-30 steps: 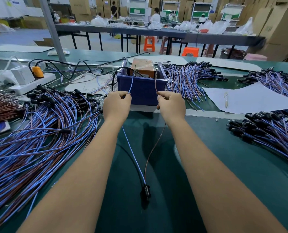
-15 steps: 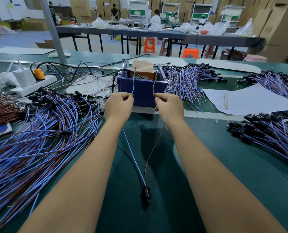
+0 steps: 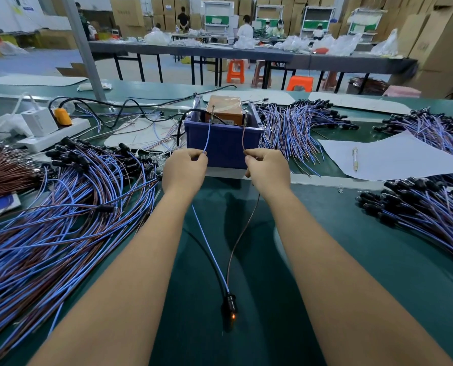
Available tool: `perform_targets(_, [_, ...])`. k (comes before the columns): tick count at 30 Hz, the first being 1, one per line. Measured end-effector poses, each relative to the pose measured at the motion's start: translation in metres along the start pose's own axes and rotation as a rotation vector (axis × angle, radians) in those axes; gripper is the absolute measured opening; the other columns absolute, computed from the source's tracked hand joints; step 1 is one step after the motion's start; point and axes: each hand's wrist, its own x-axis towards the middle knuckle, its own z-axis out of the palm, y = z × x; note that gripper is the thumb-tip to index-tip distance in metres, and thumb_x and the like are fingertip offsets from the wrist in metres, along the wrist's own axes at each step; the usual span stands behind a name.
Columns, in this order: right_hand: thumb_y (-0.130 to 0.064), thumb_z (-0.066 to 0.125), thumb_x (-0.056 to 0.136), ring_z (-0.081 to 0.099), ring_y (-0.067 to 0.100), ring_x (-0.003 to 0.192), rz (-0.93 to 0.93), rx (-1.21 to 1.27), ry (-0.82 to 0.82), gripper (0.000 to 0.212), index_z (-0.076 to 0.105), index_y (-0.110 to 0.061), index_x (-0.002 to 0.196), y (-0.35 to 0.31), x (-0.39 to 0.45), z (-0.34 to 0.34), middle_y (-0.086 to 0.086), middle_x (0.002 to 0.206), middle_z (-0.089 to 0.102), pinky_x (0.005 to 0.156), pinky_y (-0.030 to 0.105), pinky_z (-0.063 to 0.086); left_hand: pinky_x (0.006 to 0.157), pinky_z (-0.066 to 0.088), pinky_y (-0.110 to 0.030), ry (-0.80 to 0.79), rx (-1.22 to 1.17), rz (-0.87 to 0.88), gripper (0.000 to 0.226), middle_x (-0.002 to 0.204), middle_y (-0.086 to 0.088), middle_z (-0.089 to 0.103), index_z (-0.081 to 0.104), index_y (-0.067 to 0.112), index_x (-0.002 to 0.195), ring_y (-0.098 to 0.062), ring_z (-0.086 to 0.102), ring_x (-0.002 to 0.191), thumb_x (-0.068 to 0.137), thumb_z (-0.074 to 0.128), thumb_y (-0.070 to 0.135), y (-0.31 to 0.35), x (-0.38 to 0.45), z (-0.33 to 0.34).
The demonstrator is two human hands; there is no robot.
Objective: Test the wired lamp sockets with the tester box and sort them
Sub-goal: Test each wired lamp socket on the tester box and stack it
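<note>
Broadly, the green bench (image 3: 378,260) carries heaps of wired sockets: a big pile (image 3: 48,220) on the left, another (image 3: 426,212) on the right, and a bundle (image 3: 294,128) at the far right of the blue bin (image 3: 222,146). That bin sits at the far centre with the brown tester box (image 3: 224,109) inside it. Both forearms stretch straight forward from the near edge, roughly parallel, with the hands apart and knuckles up just in front of the bin. Left hand (image 3: 184,171) pinches the blue wire (image 3: 209,249) between thumb and forefinger, its end rising toward the box. Right hand (image 3: 269,171) pinches the brown wire (image 3: 240,241) likewise. Both wires run back between the arms to one black socket (image 3: 230,305) lying on the bench near the person, where a small orange glow shows.
</note>
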Motion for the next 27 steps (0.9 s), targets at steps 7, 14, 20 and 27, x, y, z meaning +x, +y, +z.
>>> perform_targets(7, [-0.02, 0.052, 0.095, 0.056, 0.02, 0.075, 0.0, 0.012, 0.018, 0.027, 0.073, -0.023, 0.113, 0.0003, 0.0021, 0.001, 0.0, 0.086, 0.069, 0.081, 0.041, 0.055, 0.055, 0.036, -0.027, 0.002, 0.023, 0.003, 0.022, 0.055, 0.014, 0.056, 0.077, 0.021, 0.092, -0.02, 0.052, 0.06, 0.092, 0.056, 0.028, -0.001, 0.0012, -0.0006])
perform_targets(14, [-0.02, 0.051, 0.096, 0.056, 0.016, 0.076, -0.041, 0.051, 0.015, 0.028, 0.072, -0.024, 0.115, -0.0026, 0.0011, 0.0018, -0.006, 0.084, 0.065, 0.081, 0.04, 0.055, 0.054, 0.034, -0.025, 0.008, 0.02, 0.003, 0.023, 0.057, 0.015, 0.054, 0.077, 0.022, 0.098, -0.015, 0.05, 0.058, 0.092, 0.055, 0.028, -0.0003, 0.0008, -0.0001])
perform_targets(20, [-0.019, 0.053, 0.096, 0.055, 0.009, 0.062, -0.07, 0.112, 0.024, 0.027, 0.071, -0.023, 0.115, -0.0037, -0.0003, 0.0008, -0.011, 0.067, 0.064, 0.072, 0.035, 0.053, 0.051, 0.033, -0.022, 0.014, 0.011, 0.011, 0.023, 0.057, 0.014, 0.057, 0.076, 0.024, 0.098, -0.007, 0.048, 0.054, 0.094, 0.054, 0.029, 0.0051, 0.0002, -0.002])
perform_targets(27, [-0.016, 0.053, 0.096, 0.055, 0.008, 0.057, -0.057, 0.144, 0.019, 0.027, 0.071, -0.02, 0.116, -0.0021, -0.0021, -0.001, -0.008, 0.063, 0.063, 0.073, 0.041, 0.055, 0.052, 0.035, -0.022, 0.002, -0.004, 0.009, 0.023, 0.062, 0.013, 0.06, 0.076, 0.024, 0.101, -0.009, 0.049, 0.055, 0.094, 0.054, 0.028, 0.0067, 0.0009, -0.0028])
